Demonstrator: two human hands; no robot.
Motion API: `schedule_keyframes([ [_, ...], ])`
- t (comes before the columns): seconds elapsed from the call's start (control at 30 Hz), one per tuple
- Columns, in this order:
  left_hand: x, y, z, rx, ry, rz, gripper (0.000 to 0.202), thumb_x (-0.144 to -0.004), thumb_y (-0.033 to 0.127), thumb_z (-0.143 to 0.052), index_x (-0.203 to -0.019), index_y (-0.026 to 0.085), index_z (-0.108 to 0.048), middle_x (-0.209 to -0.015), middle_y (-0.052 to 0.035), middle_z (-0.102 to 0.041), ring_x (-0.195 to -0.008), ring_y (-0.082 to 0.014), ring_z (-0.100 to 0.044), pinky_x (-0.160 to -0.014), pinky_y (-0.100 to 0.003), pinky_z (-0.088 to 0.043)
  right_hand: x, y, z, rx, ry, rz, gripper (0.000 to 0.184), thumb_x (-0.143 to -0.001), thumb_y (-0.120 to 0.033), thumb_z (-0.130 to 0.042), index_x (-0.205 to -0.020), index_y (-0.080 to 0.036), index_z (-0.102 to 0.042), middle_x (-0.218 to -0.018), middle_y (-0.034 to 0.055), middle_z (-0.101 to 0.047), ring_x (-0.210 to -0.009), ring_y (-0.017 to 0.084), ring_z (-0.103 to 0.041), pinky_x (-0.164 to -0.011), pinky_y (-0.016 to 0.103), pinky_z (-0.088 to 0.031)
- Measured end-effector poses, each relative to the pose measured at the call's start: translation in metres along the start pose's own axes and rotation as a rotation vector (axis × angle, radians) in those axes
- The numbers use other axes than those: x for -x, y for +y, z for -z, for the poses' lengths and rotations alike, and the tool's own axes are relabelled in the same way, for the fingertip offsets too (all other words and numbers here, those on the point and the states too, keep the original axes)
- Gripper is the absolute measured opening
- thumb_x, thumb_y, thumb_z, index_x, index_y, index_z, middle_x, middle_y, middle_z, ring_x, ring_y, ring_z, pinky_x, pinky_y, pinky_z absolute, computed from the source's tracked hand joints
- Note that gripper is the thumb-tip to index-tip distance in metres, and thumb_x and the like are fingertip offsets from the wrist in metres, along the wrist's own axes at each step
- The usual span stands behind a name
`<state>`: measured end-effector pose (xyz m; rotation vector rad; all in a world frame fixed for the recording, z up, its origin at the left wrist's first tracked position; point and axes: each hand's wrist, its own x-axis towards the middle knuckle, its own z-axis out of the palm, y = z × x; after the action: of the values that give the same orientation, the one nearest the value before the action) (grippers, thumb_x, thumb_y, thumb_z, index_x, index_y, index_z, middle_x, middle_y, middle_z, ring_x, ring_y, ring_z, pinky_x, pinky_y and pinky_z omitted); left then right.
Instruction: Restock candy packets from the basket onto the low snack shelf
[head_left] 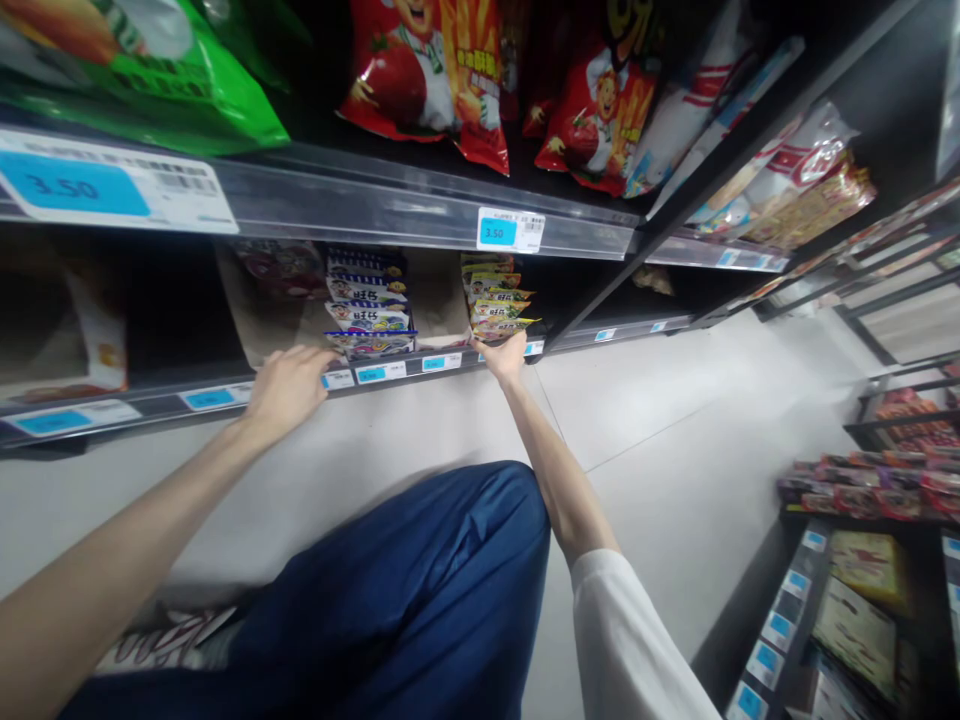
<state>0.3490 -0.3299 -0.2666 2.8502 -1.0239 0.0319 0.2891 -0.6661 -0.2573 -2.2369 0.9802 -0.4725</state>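
On the low shelf, a cardboard display box [439, 300] holds a row of blue-and-white snack packets [367, 305]. Yellow snack packets [499, 300] stand in a row to its right. My left hand [291, 390] is curled over the front edge at the box's left side, near the blue packets; its fingertips are partly hidden. My right hand [504, 355] grips the cardboard edge in front of the yellow packets, with thumb and fingers bent. Whether one box or two lie between the hands, I cannot tell.
Price labels [381, 372] line the low shelf's front edge. Above it, a clear-fronted shelf [360, 205] holds red snack bags [427, 80] and a green bag [150, 80]. A black upright [600, 290] stands at right. Another goods rack [795, 580] is at lower right, beyond the tiled floor [660, 450].
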Motion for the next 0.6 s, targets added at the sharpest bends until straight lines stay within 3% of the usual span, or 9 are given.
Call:
schedule_keyframes([
  [0.23, 0.007, 0.006, -0.001, -0.038, 0.038, -0.015, 0.039, -0.091, 0.008, -0.037, -0.123, 0.007, -0.059, -0.117, -0.0124, -0.065, -0.112, -0.027, -0.053, -0.092, -0.037, -0.04, 0.002, 0.0, 0.004, 0.176, -0.062, 0.027, 0.093, -0.069, -0.051, -0.084, -0.138, -0.009, -0.037, -0.138, 0.0205, -0.051, -0.135, 0.031, -0.045, -0.107, 0.045, -0.045],
  [0.37, 0.029, 0.016, 0.005, 0.011, 0.186, 0.015, 0.047, -0.094, 0.013, -0.032, -0.137, 0.003, -0.049, -0.136, -0.0182, -0.053, -0.129, -0.0325, -0.043, -0.107, -0.045, -0.036, 0.009, -0.002, 0.022, 0.37, -0.109, 0.032, 0.086, -0.079, -0.042, -0.076, -0.145, -0.008, -0.032, -0.147, 0.0223, -0.044, -0.14, 0.031, -0.04, -0.11, 0.044, -0.042],
  [0.43, 0.053, 0.013, 0.005, 0.073, 0.261, 0.04, 0.052, -0.095, 0.018, -0.032, -0.144, 0.003, -0.043, -0.146, -0.0194, -0.046, -0.136, -0.0334, -0.038, -0.113, -0.047, -0.033, 0.014, -0.001, 0.041, 0.39, -0.129, 0.055, 0.073, -0.083, -0.035, -0.071, -0.144, -0.011, -0.038, -0.146, 0.0202, -0.047, -0.14, 0.031, -0.042, -0.11, 0.043, -0.041],
  [0.5, 0.088, 0.001, 0.003, 0.153, 0.24, 0.058, 0.053, -0.096, 0.024, -0.031, -0.145, 0.007, -0.044, -0.147, -0.0183, -0.047, -0.137, -0.0329, -0.04, -0.113, -0.047, -0.034, 0.021, 0.0, 0.062, 0.415, -0.194, 0.09, 0.05, -0.089, -0.029, -0.062, -0.135, -0.013, -0.051, -0.136, 0.0168, -0.059, -0.131, 0.027, -0.052, -0.106, 0.037, -0.044],
  [0.6, 0.156, -0.029, -0.002, 0.298, 0.006, 0.008, 0.049, -0.096, 0.031, -0.031, -0.136, 0.018, -0.056, -0.137, -0.012, -0.059, -0.129, -0.027, -0.052, -0.111, -0.042, -0.04, 0.037, -0.006, 0.089, 0.467, -0.373, 0.174, 0.03, -0.096, -0.021, -0.047, -0.118, -0.011, -0.065, -0.108, 0.0132, -0.073, -0.109, 0.02, -0.068, -0.092, 0.026, -0.05],
])
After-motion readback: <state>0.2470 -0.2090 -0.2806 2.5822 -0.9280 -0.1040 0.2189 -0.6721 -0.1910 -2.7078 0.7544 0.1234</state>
